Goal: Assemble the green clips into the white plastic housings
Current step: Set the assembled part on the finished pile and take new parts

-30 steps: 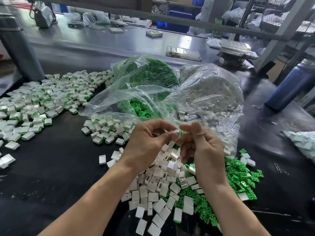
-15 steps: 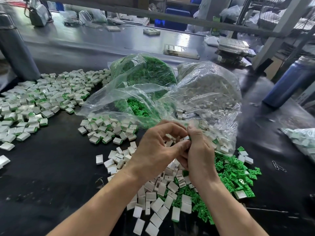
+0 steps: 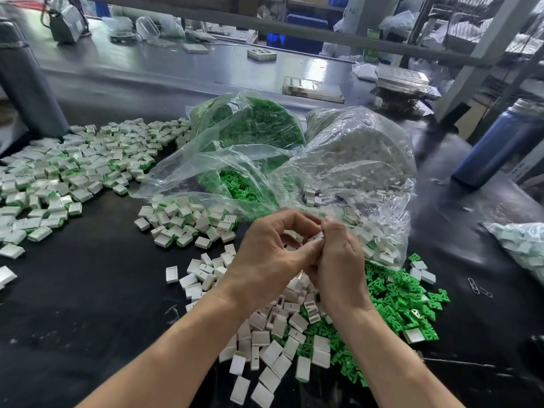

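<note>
Progress: big spread of finished housings with green showing at left of frame, smaller finished batch mid-frame. Plenty left: loose white housings in heap under wrists, loose green clips lower right, two clear bags, green clips bag and white housings bag, both well stocked on dark worktop.

Hands: meet at centre, raised above heap. Left hand grip, thumb and curled forefinger, pinches small white housing. Right hand fingers curled onto same piece; clip itself hidden. Likely pressing clip home.
</note>
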`<state>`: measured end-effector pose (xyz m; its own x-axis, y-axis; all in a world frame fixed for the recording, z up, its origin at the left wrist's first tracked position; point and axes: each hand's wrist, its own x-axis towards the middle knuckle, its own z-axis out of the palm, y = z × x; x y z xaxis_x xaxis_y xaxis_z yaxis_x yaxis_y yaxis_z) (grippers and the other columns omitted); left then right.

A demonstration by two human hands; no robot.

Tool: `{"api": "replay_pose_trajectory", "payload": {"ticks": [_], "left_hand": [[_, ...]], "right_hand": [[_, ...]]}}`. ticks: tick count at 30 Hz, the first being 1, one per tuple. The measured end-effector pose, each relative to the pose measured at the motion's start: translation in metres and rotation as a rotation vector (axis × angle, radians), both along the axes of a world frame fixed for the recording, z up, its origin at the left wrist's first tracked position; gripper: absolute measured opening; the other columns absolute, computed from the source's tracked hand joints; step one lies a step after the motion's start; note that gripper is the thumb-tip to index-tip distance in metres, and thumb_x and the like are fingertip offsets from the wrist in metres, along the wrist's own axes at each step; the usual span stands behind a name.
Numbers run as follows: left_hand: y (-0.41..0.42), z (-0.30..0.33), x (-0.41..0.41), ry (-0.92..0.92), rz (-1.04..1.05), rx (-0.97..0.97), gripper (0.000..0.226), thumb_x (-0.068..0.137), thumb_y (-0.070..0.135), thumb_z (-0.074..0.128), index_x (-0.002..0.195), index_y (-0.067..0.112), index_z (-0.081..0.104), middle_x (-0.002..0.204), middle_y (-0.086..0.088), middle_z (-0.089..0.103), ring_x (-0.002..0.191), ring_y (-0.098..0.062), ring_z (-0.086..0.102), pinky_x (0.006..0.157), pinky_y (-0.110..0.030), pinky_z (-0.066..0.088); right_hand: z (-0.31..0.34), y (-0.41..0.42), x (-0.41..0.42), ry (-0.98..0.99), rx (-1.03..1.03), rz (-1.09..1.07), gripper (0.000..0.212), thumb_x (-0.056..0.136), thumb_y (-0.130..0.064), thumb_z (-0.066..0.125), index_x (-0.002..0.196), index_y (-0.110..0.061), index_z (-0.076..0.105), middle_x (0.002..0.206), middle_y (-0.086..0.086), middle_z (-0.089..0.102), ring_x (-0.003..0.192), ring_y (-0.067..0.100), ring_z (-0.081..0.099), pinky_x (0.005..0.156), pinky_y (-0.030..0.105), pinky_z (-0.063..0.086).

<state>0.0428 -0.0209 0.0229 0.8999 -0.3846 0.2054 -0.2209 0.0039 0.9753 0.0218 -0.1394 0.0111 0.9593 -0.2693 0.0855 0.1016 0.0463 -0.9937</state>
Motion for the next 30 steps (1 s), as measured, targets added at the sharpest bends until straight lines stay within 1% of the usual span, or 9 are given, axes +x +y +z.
{"api": "replay_pose_trajectory", "payload": {"ticks": [3,8,11,14,17,20,22,26,30], "left_hand": [[0.0011,0.0012,-0.0006,-0.008,0.000,0.006,0.008,0.091,0.007,0.077,0.097,0.006,0.072,0.115,0.006,0.073,0.091,-0.021,0.073,0.078,-0.041,0.064],[0.0030,0.0017,-0.0005,-0.011,0.001,0.013,0.010,0.090,0.007,0.078,0.098,0.005,0.072,0.115,0.006,0.073,0.089,-0.022,0.073,0.078,-0.041,0.064],[0.0033,0.0013,-0.0005,-0.021,0.005,0.025,0.011,0.091,0.009,0.078,0.098,0.005,0.072,0.116,0.007,0.073,0.090,-0.019,0.073,0.080,-0.043,0.064],[0.0042,-0.0002,0.0005,-0.029,0.000,0.026,0.010,0.091,0.010,0.078,0.098,0.006,0.072,0.115,0.008,0.073,0.090,-0.018,0.073,0.079,-0.040,0.064],[0.0053,-0.0014,0.0014,-0.037,-0.008,0.029,0.010,0.091,0.010,0.078,0.098,0.008,0.072,0.115,0.008,0.073,0.090,-0.016,0.073,0.078,-0.036,0.064],[0.0054,-0.0021,0.0015,-0.042,-0.015,0.030,0.009,0.091,0.012,0.078,0.098,0.010,0.072,0.115,0.010,0.073,0.091,-0.016,0.073,0.078,-0.035,0.064],[0.0051,-0.0023,0.0014,-0.039,-0.017,0.026,0.009,0.091,0.012,0.078,0.098,0.011,0.072,0.115,0.010,0.073,0.090,-0.016,0.073,0.078,-0.035,0.064],[0.0050,-0.0018,0.0010,-0.044,-0.003,0.028,0.009,0.091,0.013,0.078,0.098,0.013,0.072,0.115,0.013,0.073,0.089,-0.010,0.072,0.079,-0.031,0.062],[0.0046,-0.0004,0.0024,-0.067,0.002,0.035,0.009,0.091,0.013,0.078,0.098,0.015,0.073,0.116,0.014,0.073,0.092,-0.008,0.070,0.083,-0.032,0.061]], "right_hand": [[-0.0017,0.0002,0.0011,-0.012,0.013,0.017,0.048,0.105,-0.037,0.036,0.089,-0.040,0.081,0.068,-0.008,0.073,0.064,0.003,0.069,0.053,0.019,0.053],[-0.0028,0.0008,0.0034,-0.026,0.047,0.031,0.048,0.103,-0.037,0.035,0.093,-0.036,0.082,0.084,0.002,0.079,0.088,0.019,0.077,0.072,0.033,0.063],[-0.0040,0.0000,0.0030,-0.035,0.065,0.040,0.052,0.109,-0.031,0.033,0.094,-0.035,0.082,0.084,0.002,0.079,0.091,0.021,0.078,0.071,0.028,0.062],[-0.0039,-0.0006,0.0023,-0.033,0.068,0.046,0.055,0.112,-0.027,0.030,0.095,-0.036,0.082,0.079,0.000,0.078,0.085,0.015,0.078,0.066,0.024,0.061],[-0.0034,0.0006,0.0025,-0.042,0.071,0.043,0.050,0.106,-0.032,0.033,0.096,-0.036,0.082,0.092,0.007,0.080,0.098,0.024,0.078,0.076,0.030,0.063],[-0.0052,0.0013,0.0030,-0.049,0.051,0.020,0.049,0.104,-0.036,0.033,0.097,-0.038,0.082,0.099,0.007,0.080,0.103,0.026,0.076,0.084,0.038,0.063],[-0.0059,0.0016,0.0031,-0.056,0.030,0.016,0.050,0.104,-0.036,0.032,0.096,-0.041,0.081,0.098,0.003,0.080,0.100,0.021,0.077,0.081,0.036,0.063],[-0.0037,0.0037,0.0026,-0.060,-0.021,0.003,0.049,0.103,-0.039,0.032,0.095,-0.045,0.080,0.068,-0.013,0.072,0.074,0.006,0.073,0.065,0.023,0.058],[-0.0003,0.0016,-0.0002,-0.079,-0.066,-0.003,0.051,0.108,-0.032,0.033,0.094,-0.041,0.080,0.080,-0.009,0.078,0.080,0.006,0.076,0.061,0.020,0.057]]}}
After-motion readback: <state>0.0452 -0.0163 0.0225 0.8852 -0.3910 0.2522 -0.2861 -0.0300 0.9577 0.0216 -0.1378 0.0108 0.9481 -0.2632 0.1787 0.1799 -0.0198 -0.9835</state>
